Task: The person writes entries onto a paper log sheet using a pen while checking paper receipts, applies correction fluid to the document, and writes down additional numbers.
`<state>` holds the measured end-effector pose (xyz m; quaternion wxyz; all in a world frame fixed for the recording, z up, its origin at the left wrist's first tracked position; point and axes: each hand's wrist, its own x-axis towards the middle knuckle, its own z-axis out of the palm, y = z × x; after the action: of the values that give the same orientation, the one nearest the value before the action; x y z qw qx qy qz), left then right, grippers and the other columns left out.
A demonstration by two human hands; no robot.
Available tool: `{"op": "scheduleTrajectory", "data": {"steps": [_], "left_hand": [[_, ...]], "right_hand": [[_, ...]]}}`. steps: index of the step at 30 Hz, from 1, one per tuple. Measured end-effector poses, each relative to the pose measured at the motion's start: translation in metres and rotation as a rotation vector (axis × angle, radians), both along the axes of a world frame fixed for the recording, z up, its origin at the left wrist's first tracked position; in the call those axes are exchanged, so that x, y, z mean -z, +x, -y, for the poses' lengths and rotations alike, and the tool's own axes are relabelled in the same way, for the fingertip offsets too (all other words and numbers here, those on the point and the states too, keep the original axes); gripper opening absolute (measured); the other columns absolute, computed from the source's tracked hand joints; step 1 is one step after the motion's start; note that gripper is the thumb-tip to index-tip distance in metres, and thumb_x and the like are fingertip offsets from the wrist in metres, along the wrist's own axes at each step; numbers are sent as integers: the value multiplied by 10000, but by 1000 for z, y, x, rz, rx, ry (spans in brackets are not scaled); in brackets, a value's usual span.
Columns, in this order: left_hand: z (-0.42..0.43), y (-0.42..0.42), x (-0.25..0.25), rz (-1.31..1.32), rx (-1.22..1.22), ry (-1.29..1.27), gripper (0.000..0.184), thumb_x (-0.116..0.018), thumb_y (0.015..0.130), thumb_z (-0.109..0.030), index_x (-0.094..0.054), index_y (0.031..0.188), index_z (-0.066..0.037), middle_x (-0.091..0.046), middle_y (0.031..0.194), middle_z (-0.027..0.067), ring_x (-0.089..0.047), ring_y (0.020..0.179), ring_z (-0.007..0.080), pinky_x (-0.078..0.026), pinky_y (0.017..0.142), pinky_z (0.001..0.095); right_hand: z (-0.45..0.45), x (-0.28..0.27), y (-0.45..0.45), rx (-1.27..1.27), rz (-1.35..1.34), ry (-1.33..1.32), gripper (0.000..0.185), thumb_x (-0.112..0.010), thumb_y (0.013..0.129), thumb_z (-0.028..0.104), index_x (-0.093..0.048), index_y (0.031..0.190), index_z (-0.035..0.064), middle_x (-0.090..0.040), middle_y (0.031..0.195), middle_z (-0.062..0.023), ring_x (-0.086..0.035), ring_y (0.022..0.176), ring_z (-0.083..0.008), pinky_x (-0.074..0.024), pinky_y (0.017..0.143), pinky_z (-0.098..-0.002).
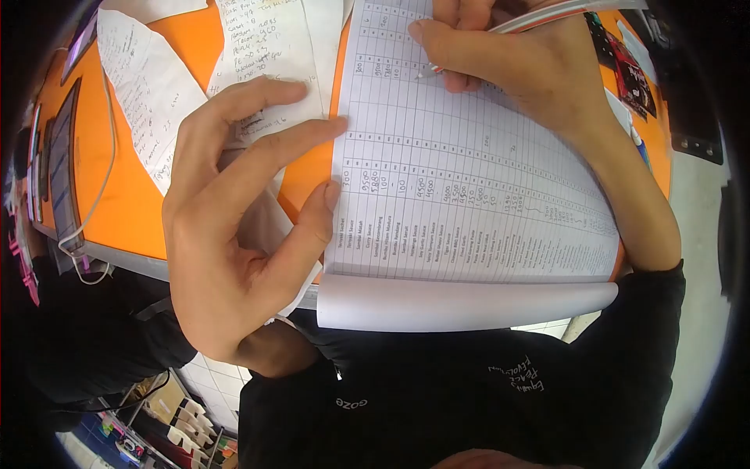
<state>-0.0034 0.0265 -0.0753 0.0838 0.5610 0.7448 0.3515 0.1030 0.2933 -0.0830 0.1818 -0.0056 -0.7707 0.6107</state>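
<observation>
My right hand (516,70) is closed around a white pen (547,14) with a reddish stripe. The pen's tip rests at or just above a printed form (469,156) of ruled rows and columns, which carries handwritten numbers. The form's near edge curls over in a roll (469,303). My left hand (234,203) is at the form's left edge, fingers spread and bent, with fingertips touching or very close to the paper. Beneath and beyond it are handwritten paper sheets (269,39), partly covered by the hand.
An orange table (133,227) lies under the papers. On its left are another handwritten slip (144,86), a white cable (109,156) and a dark flat device (66,164). A red and black packet (625,70) lies at the upper right. Shelved goods (176,418) show at lower left.
</observation>
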Motion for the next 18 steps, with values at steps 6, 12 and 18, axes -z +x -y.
{"op": "scheduleTrajectory", "data": {"steps": [6,12,18], "left_hand": [[0,0,0,-22,16,-1,331,-746,855,-97,-791,1180,-51,-616,1408,183,-554,1319,323,-422,1098,420],[0,0,2,4,14,15,344,-747,843,-91,-788,1182,-46,-613,1411,186,-558,1310,319,-416,1104,428],[-1,0,-4,-44,31,-23,350,-744,838,-75,-786,1183,-39,-615,1406,194,-563,1302,318,-407,1115,433]], "right_hand": [[1,-2,1,-24,-9,-11,375,-734,793,-149,-446,665,55,-546,635,-5,-601,540,-78,-453,491,-235],[1,3,-1,-9,-22,-55,373,-723,780,-159,-440,667,56,-537,625,-3,-593,537,-78,-446,490,-234],[-3,5,-2,-15,-15,-68,366,-717,788,-151,-440,667,57,-545,610,-5,-588,528,-77,-439,481,-243]]}}
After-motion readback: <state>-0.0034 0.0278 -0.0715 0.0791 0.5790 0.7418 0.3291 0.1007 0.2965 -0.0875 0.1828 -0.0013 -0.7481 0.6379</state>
